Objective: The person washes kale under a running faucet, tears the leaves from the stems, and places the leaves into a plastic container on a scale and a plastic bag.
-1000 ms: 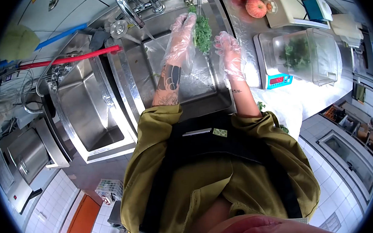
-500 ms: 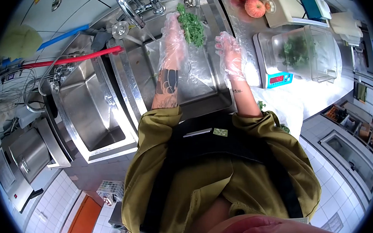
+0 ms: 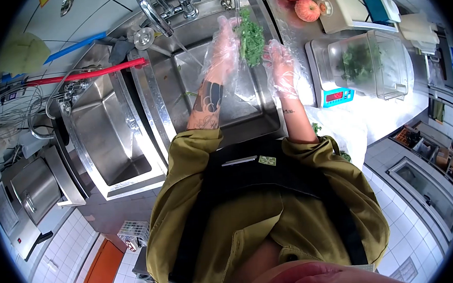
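Note:
A bunch of curly kale [image 3: 252,37] is held over the steel sink [image 3: 235,114] by my left hand [image 3: 224,44], which wears a clear plastic glove. Its fingers are closed along the left side of the leaves. My right hand [image 3: 282,64], gloved the same way, is just right of the bunch. Its fingers are curled, with the fingertips close to the lower leaf edge; whether they pinch something small is hidden. Water runs from the faucet [image 3: 158,22] left of my left hand. Small green scraps lie in the basin.
To the right, a clear plastic container [image 3: 388,74] with leafy greens sits on a digital scale [image 3: 336,97]. Apples [image 3: 307,10] lie at the back beside a cream-coloured appliance [image 3: 343,4]. A second sink [image 3: 113,133] is on the left, with a red hose [image 3: 97,70] above it.
My left hand has moved right with the kale, bringing it closer to my right hand. My right hand has shifted only slightly.

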Demonstrator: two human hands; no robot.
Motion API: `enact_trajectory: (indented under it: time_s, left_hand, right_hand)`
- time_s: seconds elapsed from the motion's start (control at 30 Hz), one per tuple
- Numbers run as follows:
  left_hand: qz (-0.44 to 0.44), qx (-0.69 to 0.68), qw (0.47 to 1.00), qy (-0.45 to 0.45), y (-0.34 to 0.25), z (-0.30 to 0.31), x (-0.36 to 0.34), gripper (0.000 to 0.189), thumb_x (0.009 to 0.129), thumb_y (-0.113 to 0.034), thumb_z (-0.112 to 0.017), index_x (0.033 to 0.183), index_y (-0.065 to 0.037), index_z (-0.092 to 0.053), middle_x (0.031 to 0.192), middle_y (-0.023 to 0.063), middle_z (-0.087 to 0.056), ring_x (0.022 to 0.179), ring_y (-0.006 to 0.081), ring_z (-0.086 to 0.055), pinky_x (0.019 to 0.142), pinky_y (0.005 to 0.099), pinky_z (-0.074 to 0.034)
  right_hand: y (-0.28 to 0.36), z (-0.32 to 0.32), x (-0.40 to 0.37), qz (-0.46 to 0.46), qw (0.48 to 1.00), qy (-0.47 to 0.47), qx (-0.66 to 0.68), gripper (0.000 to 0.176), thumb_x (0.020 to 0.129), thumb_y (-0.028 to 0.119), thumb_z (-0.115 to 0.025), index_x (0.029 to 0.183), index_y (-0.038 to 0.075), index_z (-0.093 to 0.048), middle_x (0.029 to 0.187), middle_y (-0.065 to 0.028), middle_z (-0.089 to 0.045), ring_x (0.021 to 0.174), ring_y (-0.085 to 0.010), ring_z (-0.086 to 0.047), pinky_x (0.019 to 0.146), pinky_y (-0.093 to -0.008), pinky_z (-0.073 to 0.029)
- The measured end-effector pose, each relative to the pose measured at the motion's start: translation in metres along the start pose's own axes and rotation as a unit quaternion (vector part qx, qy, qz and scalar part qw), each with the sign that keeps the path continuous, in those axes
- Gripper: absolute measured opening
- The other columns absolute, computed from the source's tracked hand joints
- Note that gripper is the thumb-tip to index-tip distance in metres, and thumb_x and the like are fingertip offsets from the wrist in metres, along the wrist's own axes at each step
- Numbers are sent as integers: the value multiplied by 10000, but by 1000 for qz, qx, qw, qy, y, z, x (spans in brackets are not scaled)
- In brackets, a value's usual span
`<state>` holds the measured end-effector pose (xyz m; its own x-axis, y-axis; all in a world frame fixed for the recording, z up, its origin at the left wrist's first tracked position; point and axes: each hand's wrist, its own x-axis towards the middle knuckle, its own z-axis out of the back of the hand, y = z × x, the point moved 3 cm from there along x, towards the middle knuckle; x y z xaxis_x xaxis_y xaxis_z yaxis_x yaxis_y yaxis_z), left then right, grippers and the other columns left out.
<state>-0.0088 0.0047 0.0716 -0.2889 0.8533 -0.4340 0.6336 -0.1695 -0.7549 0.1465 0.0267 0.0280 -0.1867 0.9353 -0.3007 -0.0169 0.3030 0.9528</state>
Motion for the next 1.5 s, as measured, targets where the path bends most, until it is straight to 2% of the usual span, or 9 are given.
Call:
enact_trajectory:
  time_s: [0.23, 0.4, 0.53, 0.67, 0.7, 0.77, 0.97, 1.23, 1.5]
  left_hand:
    - [21, -27, 999, -32, 11, 26, -16, 669, 880, -643, -363, 1218, -78, -482, 1032, 107, -573, 920, 200, -546, 855, 353, -440]
    - [42, -217, 963, 153, 13, 27, -19, 603, 920, -547, -371, 1231, -37, -449, 961, 134, -520, 789, 166, -509, 531, 242, -420]
    - [178, -491, 802, 288, 15, 8, -5, 619, 916, -536, -381, 1137, 34, -478, 879, 125, -533, 750, 195, -510, 554, 257, -441]
    - [123, -336, 933, 32, 54, 31, 37, 461, 908, -345, -535, 1221, -9, -488, 961, 102, -590, 839, 233, -568, 694, 325, -501]
    - [-33, 83, 996, 3, 30, 24, 8, 460, 874, -333, -596, 1202, -21, -521, 1037, 116, -619, 889, 242, -603, 775, 353, -485]
    - [-85, 521, 848, -50, 26, 42, -13, 457, 843, -323, -639, 1179, -24, -556, 1069, 120, -627, 919, 222, -605, 814, 347, -461]
    - [-3, 277, 961, 22, 26, 51, -66, 527, 816, -358, -670, 1155, 31, -564, 1036, 98, -628, 904, 180, -594, 775, 303, -465]
    - [-39, 174, 980, 86, -18, -2, -134, 374, 894, -247, -593, 1132, 35, -537, 1061, 102, -593, 992, 165, -564, 838, 287, -459]
    - [-108, 198, 971, 86, -18, -26, -145, 284, 857, -254, -623, 981, 1, -632, 904, 46, -624, 806, 108, -576, 712, 242, -445]
  right_hand:
    - [1, 0, 1, 0, 999, -16, 28, 387, 912, 331, -549, 1166, 40, -524, 1012, -71, -639, 782, -97, -579, 644, -242, -446]
    - [3, -4, -5, -5, 1000, -6, 28, 381, 912, 335, -548, 1160, 46, -539, 1012, -65, -639, 779, -96, -573, 644, -247, -456]
    - [6, -4, -4, -3, 999, -7, 32, 368, 913, 329, -547, 1162, 59, -549, 1016, -58, -636, 784, -98, -568, 642, -251, -464]
    - [22, 8, -5, 1, 999, -11, 47, 396, 906, 332, -551, 1193, 61, -531, 1048, -63, -626, 845, -117, -569, 711, -272, -457]
    - [28, 12, -6, 23, 999, -13, 31, 397, 905, 328, -554, 1193, 55, -530, 1049, -65, -625, 850, -115, -568, 714, -270, -458]
    - [32, 20, -10, 59, 998, -17, -1, 401, 903, 320, -560, 1191, 43, -528, 1053, -69, -624, 859, -111, -567, 722, -265, -459]
    - [51, -7, -44, 217, 904, 198, -309, 820, 651, 411, -805, 1254, -26, -461, 1173, -163, -574, 1080, -245, -547, 931, -337, -433]
    - [92, -18, -79, 291, 800, 293, -436, 490, 787, 308, -686, 1117, -18, -529, 843, -247, -601, 819, -419, -567, 713, -416, -457]
    - [87, 1, -103, 458, 792, 229, -333, 248, 865, 260, -591, 986, 45, -615, 755, -165, -588, 688, -366, -555, 635, -406, -456]
